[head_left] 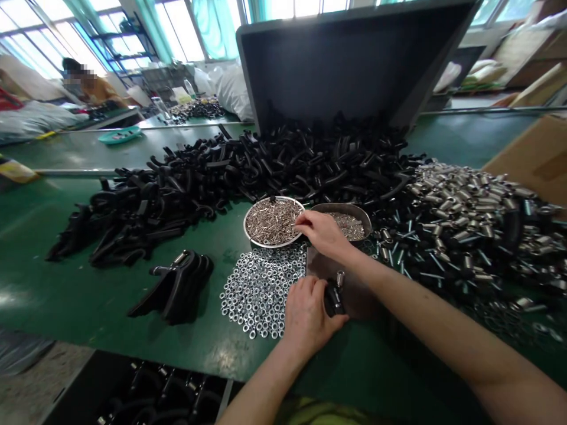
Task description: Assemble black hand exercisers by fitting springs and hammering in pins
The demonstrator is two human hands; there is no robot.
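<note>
Ringing pin dish: washers, black handles

Bright window backlight, table glare, warped blurry edges.

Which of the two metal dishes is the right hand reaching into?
The left dish, heaped with thin pins: the right hand has its fingertips at its right rim. The other dish lies behind that hand, partly covered.

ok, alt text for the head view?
The left hand grips a black handle part with a spring on a green table while the right hand reaches into a metal dish of pins. Around them lie silver nuts, a heap of black handles and a pile of springs.
</note>
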